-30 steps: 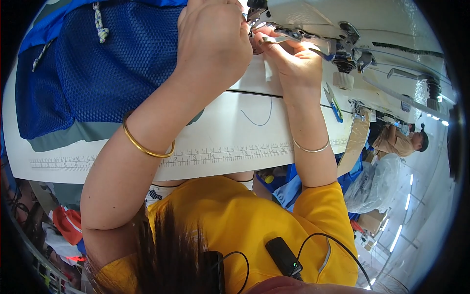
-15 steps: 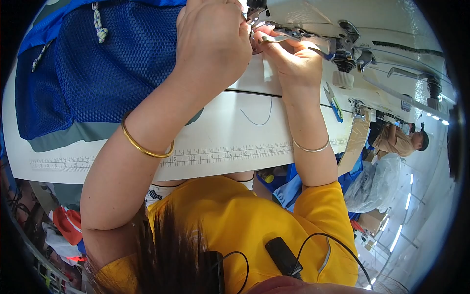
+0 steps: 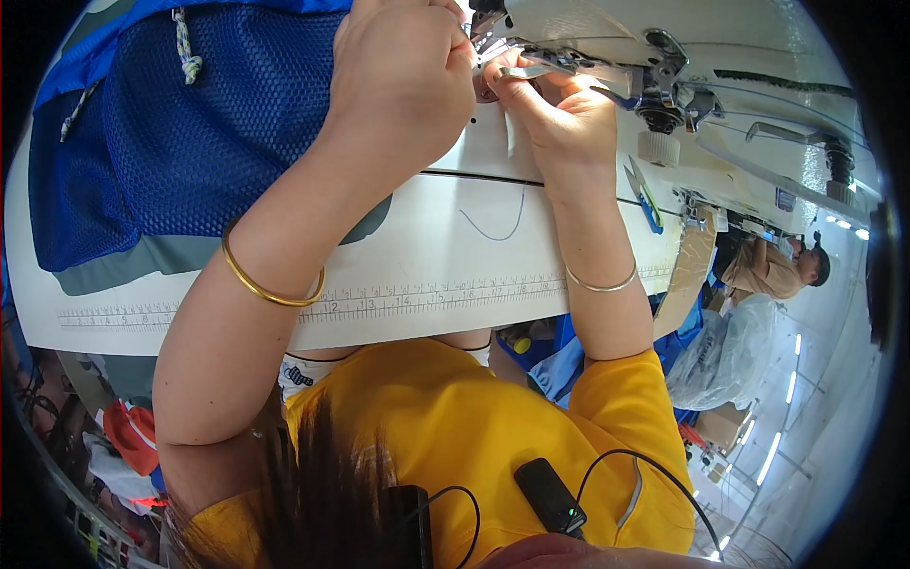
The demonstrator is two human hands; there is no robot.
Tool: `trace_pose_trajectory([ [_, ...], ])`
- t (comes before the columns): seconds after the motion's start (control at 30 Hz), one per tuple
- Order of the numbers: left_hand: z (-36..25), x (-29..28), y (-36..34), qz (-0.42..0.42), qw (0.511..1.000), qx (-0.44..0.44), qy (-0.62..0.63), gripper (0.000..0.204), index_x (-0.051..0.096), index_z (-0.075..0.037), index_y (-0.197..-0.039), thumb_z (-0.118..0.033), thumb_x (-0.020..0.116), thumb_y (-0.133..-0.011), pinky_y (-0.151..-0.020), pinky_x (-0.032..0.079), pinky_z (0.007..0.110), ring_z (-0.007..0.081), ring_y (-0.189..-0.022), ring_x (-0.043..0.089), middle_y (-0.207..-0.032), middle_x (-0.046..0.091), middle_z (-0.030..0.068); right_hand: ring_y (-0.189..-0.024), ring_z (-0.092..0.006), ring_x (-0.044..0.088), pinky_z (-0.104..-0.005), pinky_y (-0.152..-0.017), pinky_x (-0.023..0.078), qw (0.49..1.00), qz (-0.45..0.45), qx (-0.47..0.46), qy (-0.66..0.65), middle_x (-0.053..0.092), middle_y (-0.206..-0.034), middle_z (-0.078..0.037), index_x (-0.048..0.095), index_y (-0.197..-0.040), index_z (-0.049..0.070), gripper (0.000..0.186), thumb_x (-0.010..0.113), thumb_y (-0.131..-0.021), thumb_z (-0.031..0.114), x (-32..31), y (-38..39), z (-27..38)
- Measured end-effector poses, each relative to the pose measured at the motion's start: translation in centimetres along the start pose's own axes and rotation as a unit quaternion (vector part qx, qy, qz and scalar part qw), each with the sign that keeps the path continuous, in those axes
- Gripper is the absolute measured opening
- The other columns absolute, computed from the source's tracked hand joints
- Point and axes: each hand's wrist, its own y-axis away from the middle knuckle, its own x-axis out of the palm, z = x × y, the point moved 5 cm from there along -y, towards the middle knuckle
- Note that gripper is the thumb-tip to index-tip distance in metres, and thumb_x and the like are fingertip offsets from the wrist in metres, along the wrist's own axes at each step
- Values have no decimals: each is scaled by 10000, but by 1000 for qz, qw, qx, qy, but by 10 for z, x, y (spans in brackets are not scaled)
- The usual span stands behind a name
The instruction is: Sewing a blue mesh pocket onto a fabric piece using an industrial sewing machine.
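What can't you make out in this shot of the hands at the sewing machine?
Head view only:
- Needle area: hidden behind the left hand and right hand.
- Sewing machine: its top is cut off by the upper edge.
- Blue mesh fabric: its far end runs out of frame.
- Ruler marks on the table: too small.

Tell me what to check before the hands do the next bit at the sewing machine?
1. Left hand at the needle area: ok.
2. Right hand gripping the metal tweezers: ok.
3. Fingers away from the needle: cannot tell, the hands hide it.
4. Blue mesh fabric lying flat on the white table: ok.
5. Loose thread on the table away from the hands: ok.
6. Sewing machine threaded: cannot tell.
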Motion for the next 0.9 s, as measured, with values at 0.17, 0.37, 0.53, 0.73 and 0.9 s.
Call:
trace_pose_trajectory([
  [0.17,3,3,1,-24,999,-31,27,95,748,-19,-888,-112,729,-877,-885,446,404,300,-977,570,-970,666,115,-889,-86,658,-209,-800,526,998,-39,10,42,744,-960,-53,757,-1040,-52,140,729,-943,45,-2,0,0],
  [0.37,-3,-1,-1,-58,988,-69,128,38,661,15,-793,2,659,-829,-877,464,421,352,-987,577,-994,653,157,-905,-89,667,-198,-813,528,995,-58,46,62,751,-999,-63,753,-1079,-60,171,723,-942,36,-7,-2,-3],
  [0.53,-14,-13,-1,-76,992,-43,94,49,643,15,-777,19,645,-826,-868,465,425,355,-971,579,-989,651,158,-912,-99,673,-207,-826,533,997,-48,44,48,753,-1023,-76,751,-1093,-63,180,716,-932,9,-3,0,-1],
  [0.73,-16,-14,-2,-68,993,-53,84,60,638,22,-770,20,638,-830,-876,461,422,355,-981,578,-994,649,158,-904,-114,679,-224,-840,538,999,-39,23,25,754,-1027,-86,752,-1096,-60,181,711,-930,1,-1,-1,1],
  [0.9,-19,-14,-3,-57,993,-60,81,59,641,26,-772,19,636,-831,-891,454,420,349,-993,571,-996,647,156,-902,-121,679,-233,-839,542,999,-34,22,11,752,-1022,-93,750,-1083,-70,175,718,-923,-5,-2,-2,-1],
])
